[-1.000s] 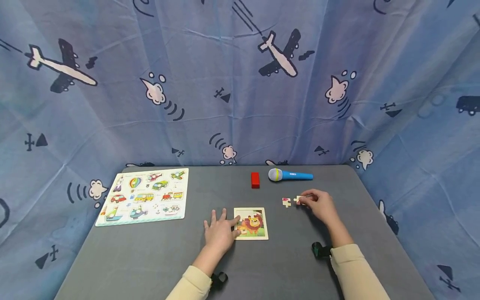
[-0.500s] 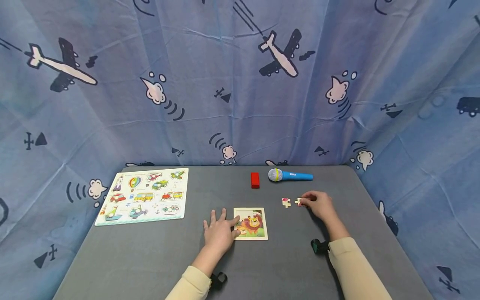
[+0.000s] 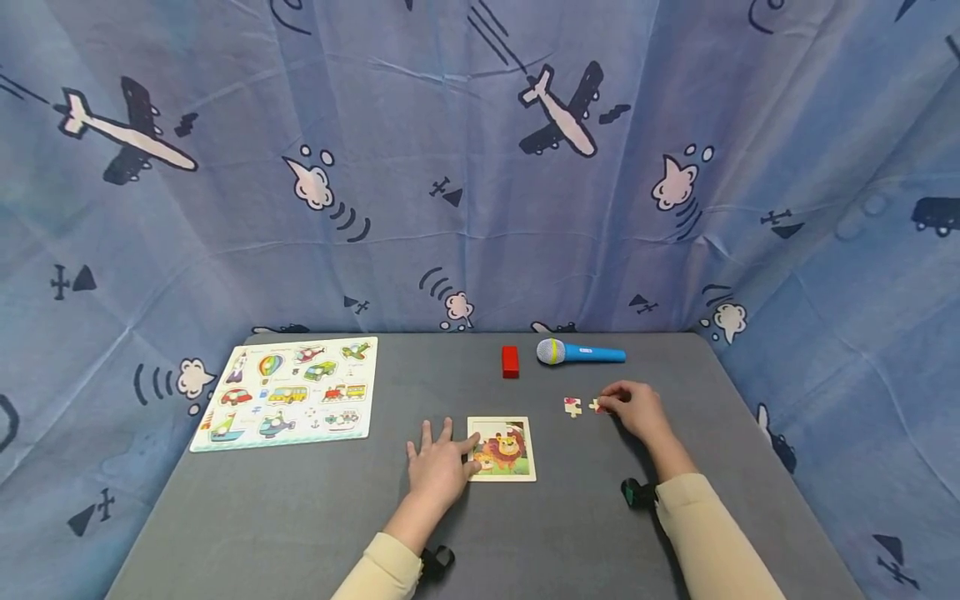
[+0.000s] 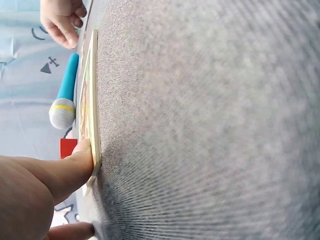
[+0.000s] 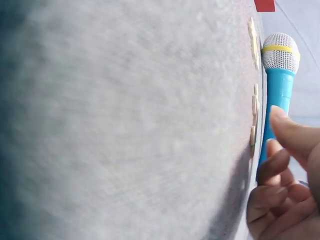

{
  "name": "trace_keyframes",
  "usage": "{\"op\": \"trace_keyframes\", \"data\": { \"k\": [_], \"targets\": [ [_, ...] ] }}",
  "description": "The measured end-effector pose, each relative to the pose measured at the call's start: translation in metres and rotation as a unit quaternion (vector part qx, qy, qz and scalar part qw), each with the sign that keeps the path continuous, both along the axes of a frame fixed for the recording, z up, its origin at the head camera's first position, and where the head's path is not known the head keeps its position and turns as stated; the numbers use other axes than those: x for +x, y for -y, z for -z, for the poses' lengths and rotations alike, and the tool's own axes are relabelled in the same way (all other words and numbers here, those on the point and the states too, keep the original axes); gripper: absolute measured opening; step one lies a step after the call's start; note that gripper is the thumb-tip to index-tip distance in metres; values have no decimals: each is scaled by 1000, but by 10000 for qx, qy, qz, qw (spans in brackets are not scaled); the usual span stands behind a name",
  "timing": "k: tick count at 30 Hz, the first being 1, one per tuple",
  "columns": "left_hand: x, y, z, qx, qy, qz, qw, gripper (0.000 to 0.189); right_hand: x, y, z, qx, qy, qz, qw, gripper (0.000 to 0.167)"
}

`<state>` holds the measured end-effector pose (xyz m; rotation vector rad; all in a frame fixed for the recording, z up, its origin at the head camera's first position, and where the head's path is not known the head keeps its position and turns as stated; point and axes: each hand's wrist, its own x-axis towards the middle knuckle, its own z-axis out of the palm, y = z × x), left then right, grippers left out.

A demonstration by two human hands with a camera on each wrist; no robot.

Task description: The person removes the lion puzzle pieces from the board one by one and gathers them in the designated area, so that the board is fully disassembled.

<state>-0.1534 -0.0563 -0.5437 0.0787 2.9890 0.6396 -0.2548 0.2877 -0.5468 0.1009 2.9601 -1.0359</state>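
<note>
A square picture puzzle with lions in a pale frame (image 3: 502, 422) lies in the middle of the table. My left hand (image 3: 437, 473) rests beside it with fingers spread, thumb and forefinger over its left edge; the left wrist view shows the thumb (image 4: 75, 167) on the frame. To the right lie two loose jigsaw pieces, the left one (image 3: 572, 407) and the right one (image 3: 596, 406). At the right piece is my right hand (image 3: 637, 411), its fingertips overlapping it in the head view. In the right wrist view, the thumb (image 5: 287, 125) stands apart from the loosely curled fingers, just above the pieces.
A blue toy microphone (image 3: 592, 353) and a red block (image 3: 510, 362) lie behind the pieces. At the back left is a large board with vehicle pictures (image 3: 300, 398). A blue curtain (image 3: 405, 208) hangs behind the grey table (image 3: 285, 525).
My right hand has shifted slightly, and the right jigsaw piece now sits a little nearer the front edge. The left hand has stayed on the framed puzzle.
</note>
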Motion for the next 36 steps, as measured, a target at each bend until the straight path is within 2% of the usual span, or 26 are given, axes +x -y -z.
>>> {"op": "trace_keyframes", "data": {
  "k": [4, 10, 14, 25, 36],
  "targets": [
    [1, 0, -1, 17, -32, 14, 10000, 48, 4, 9, -9, -74, -286, -105, 9995, 21],
    [1, 0, 0, 28, -21, 7, 10000, 48, 13, 34, -29, -231, -493, -313, 9980, 20],
    [2, 0, -1, 28, 4, 30, 10000, 48, 18, 48, -36, -367, -675, -464, 9960, 19],
    [0, 0, 1, -33, 4, 35, 10000, 48, 31, 84, -36, -641, -743, -785, 9921, 21],
    [0, 0, 0, 14, -26, 23, 10000, 47, 41, 116, -26, -802, -174, -1055, 9910, 22]
  ]
}}
